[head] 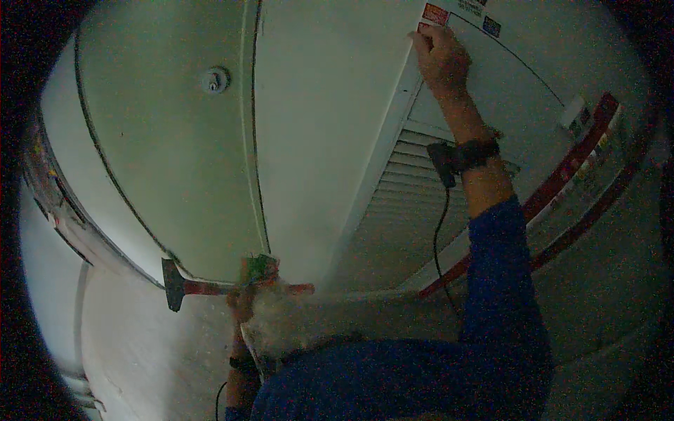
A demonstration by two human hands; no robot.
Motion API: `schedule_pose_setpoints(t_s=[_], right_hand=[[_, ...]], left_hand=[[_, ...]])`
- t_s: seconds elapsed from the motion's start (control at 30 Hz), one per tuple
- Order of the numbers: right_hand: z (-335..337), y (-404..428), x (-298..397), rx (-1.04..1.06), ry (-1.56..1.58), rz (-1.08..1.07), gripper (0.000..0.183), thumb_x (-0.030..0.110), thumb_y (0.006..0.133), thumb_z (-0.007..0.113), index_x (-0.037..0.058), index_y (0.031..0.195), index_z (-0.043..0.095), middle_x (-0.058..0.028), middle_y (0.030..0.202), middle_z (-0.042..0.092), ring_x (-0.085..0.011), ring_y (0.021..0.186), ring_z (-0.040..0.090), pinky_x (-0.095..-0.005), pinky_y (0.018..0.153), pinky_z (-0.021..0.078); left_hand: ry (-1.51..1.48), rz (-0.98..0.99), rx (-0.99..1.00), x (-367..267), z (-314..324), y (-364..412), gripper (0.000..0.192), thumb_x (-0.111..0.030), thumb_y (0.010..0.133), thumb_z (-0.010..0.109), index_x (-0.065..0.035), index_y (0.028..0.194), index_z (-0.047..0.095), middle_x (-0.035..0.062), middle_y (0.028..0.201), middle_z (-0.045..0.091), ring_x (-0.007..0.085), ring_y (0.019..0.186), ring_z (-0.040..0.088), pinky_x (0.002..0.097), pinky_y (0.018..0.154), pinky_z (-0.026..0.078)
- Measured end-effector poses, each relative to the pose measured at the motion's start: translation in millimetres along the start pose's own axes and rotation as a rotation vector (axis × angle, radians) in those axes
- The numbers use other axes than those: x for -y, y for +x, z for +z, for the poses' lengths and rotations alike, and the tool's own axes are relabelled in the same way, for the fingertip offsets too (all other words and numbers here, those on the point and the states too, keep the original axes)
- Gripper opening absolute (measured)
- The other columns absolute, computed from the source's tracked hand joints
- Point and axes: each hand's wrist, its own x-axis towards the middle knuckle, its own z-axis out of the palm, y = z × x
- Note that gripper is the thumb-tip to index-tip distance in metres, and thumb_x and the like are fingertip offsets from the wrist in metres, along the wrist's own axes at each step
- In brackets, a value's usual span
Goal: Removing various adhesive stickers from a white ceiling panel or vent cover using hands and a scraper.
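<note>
My left hand, low and left of centre, is closed around several things. One is a squeegee with a black head and a red handle, lying crosswise. A green and yellow scrub sponge shows above the fingers, and a whitish cloth hangs beside them. My right hand is raised at the upper right. Its fingers are curled at the edge of a pale louvred panel, near a red label. Whether they grip that edge is hidden.
Left of centre stands a light green door or panel with a round lock. A dark red curved strip runs along the right. A black cable hangs from my right wrist strap. The pale floor spreads at lower left.
</note>
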Motion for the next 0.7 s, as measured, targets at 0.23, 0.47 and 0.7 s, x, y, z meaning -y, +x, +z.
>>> schedule_pose_setpoints(t_s=[0.23,0.47,0.7], right_hand=[[-2.6,7.3,9.3,0.178,-0.101,0.218,0.018,0.022,0.079,0.061,0.0062,0.087,0.059,-0.0139,0.083,0.060,-0.0312,0.073,0.060,-0.0392,0.065,0.0480],[14.5,-13.0,-23.1,0.139,-0.083,-0.011,0.015,0.019,0.082,0.055,0.0080,0.091,0.057,-0.0126,0.083,0.058,-0.0311,0.078,0.059,-0.0409,0.066,0.0481],[25.9,-9.5,-27.3,0.216,-0.119,0.083,0.016,0.020,0.082,0.053,0.0069,0.091,0.057,-0.0132,0.084,0.059,-0.0310,0.077,0.059,-0.0371,0.065,0.0488]], left_hand=[[0.016,-0.047,-0.010,0.2,-2.2,-5.7,0.033,-0.036,0.083,0.054,-0.0029,0.083,0.058,0.0008,0.073,0.058,0.0136,0.060,0.051,0.0307,0.055,0.042],[0.023,-0.073,-0.002,4.3,-5.8,0.1,0.035,-0.037,0.084,0.052,-0.0024,0.087,0.058,0.0009,0.074,0.058,0.0132,0.061,0.051,0.0306,0.054,0.042],[0.019,-0.098,0.011,10.7,-8.8,5.9,0.037,-0.038,0.085,0.049,-0.0020,0.091,0.058,0.0009,0.074,0.058,0.0128,0.061,0.052,0.0305,0.053,0.043]])
